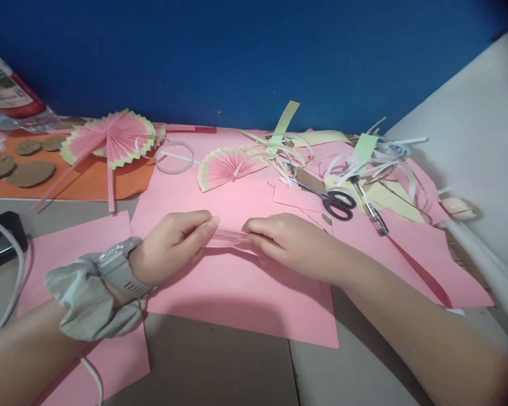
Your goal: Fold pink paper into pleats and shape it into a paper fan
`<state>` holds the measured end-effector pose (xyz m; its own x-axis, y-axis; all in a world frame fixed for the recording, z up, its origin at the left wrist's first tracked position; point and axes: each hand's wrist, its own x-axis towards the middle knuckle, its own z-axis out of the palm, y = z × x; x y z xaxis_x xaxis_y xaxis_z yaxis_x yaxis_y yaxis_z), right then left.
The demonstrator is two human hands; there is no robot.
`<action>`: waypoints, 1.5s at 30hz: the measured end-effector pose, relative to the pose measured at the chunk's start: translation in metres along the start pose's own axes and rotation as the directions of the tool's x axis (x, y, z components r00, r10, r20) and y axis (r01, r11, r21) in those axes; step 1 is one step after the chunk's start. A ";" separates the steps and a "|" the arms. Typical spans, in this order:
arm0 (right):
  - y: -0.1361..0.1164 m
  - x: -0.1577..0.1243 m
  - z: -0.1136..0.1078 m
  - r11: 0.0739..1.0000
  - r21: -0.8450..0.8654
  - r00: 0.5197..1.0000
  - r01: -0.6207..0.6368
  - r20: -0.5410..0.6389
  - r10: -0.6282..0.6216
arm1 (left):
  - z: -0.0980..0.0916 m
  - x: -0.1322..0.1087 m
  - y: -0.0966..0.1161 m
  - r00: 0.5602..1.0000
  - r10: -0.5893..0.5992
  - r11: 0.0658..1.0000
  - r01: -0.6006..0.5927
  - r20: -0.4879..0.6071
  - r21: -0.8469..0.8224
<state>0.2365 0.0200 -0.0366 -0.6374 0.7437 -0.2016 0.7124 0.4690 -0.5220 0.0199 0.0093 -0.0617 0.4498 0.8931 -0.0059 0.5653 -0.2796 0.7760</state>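
Between my two hands stretches a narrow folded pink paper strip (227, 235), held just above a large pink sheet (245, 299). My left hand (175, 242) pinches its left end with thumb and fingers; a watch and a scrunchie circle that wrist. The right end sits in the closed fingers of my right hand (283, 239). Beyond the strip lies a pleated pink paper fan (231, 166) with a green and yellow edge. Black-handled scissors (338, 204) rest to the right of it, beside a pen (370, 208).
At the back left are a larger pleated fan (112, 138) with paper sticks, cardboard discs (31, 173) and a plastic bottle (14, 90). A tape roll (175, 157) lies near the middle. Curly paper scraps (359, 163) cover the back right. A blue wall (237, 56) bounds the far side.
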 end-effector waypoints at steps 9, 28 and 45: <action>0.001 -0.002 -0.004 0.980 0.200 1.000 0.009 0.022 -0.014 | -0.002 -0.003 -0.003 0.996 0.040 0.998 -0.044 -0.077 -0.040; 0.018 0.005 0.005 0.998 -0.069 1.000 0.006 -0.023 -0.008 | -0.005 0.004 -0.017 0.945 0.170 0.934 -0.066 -0.278 0.350; 0.021 0.010 0.010 0.935 -0.312 0.975 0.171 -0.082 -0.206 | 0.008 0.001 -0.013 0.975 0.204 0.736 -0.214 0.092 0.642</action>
<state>0.2419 0.0327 -0.0581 -0.7443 0.6675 -0.0214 0.6482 0.7143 -0.2639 0.0188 0.0112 -0.0767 0.6169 0.7813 0.0946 0.7638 -0.6234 0.1674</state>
